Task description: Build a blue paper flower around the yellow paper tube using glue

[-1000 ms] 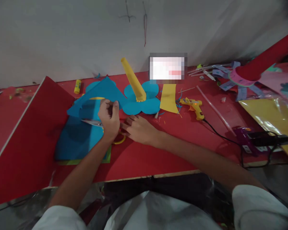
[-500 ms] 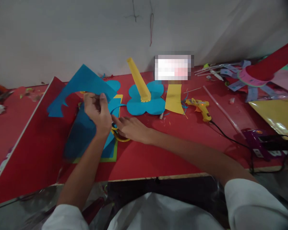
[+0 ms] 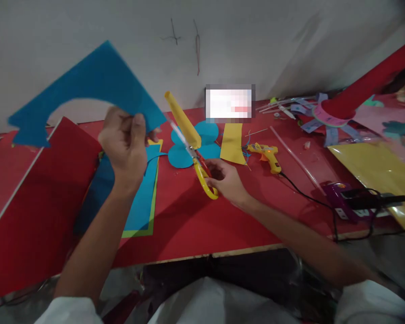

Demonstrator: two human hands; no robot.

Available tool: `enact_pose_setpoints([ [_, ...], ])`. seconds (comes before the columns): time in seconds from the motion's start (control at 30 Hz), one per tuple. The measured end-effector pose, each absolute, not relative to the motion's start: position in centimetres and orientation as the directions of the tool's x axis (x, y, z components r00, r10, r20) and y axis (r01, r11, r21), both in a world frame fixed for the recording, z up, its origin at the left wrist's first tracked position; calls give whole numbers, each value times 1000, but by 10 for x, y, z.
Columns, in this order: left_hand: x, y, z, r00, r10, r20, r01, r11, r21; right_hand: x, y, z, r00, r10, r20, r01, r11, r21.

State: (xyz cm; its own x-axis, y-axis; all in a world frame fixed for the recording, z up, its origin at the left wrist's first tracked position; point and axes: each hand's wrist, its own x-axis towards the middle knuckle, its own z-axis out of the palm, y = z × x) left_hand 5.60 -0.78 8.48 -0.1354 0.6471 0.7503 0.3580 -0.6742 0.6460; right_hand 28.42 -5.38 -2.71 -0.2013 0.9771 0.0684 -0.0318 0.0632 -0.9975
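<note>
Pinched in my left hand (image 3: 128, 144) is a blue paper offcut (image 3: 97, 72) with a rounded bite cut from its lower side, held up above the table. My right hand (image 3: 227, 180) grips the yellow and red handles of a pair of scissors (image 3: 200, 168), whose blades point up and left toward the offcut's right corner. Behind the scissors lies a blue petal-shaped paper piece (image 3: 209, 132) with a yellow paper cone (image 3: 185, 121) standing tilted on it. Under my left hand, blue sheets (image 3: 143, 193) rest over a yellow-green one.
A yellow glue gun (image 3: 268, 155) with a black cord lies to the right, beside a yellow paper strip (image 3: 231, 144). A blurred-out screen (image 3: 229, 103) leans on the wall. A purple box (image 3: 344, 202) and red cone (image 3: 367, 94) stand farther right; a red board (image 3: 37, 198) fills the left.
My left hand has raised the blue offcut. My right hand has picked up the scissors from the blue sheets and brought them right. The view has shifted slightly.
</note>
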Motion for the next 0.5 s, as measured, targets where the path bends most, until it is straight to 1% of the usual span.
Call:
enact_pose_setpoints([
  [0.07,72,3,99,0,649,761,316,-722,616,287,-54,-29,-197,979,43,-107,22,-994],
  [0.1,80,8,105,61,678,732,305,-711,633,287,-54,-28,-199,979,37,-126,12,-992],
  [0.13,89,12,109,81,706,704,299,-691,658,287,-55,-27,-199,979,32,-144,3,-990],
  [0.2,106,18,111,73,749,659,192,-659,727,287,-56,-25,-213,977,17,-178,-22,-984],
  [0.27,122,20,108,44,811,584,136,-584,801,287,-58,-24,-235,972,0,-172,-41,-984],
  [0.37,138,20,98,40,846,532,79,-533,842,287,-61,-24,-270,963,4,-127,-31,-991],
  [0.5,138,19,89,96,868,487,30,-492,870,284,-67,-31,-302,953,25,-73,3,-997],
])
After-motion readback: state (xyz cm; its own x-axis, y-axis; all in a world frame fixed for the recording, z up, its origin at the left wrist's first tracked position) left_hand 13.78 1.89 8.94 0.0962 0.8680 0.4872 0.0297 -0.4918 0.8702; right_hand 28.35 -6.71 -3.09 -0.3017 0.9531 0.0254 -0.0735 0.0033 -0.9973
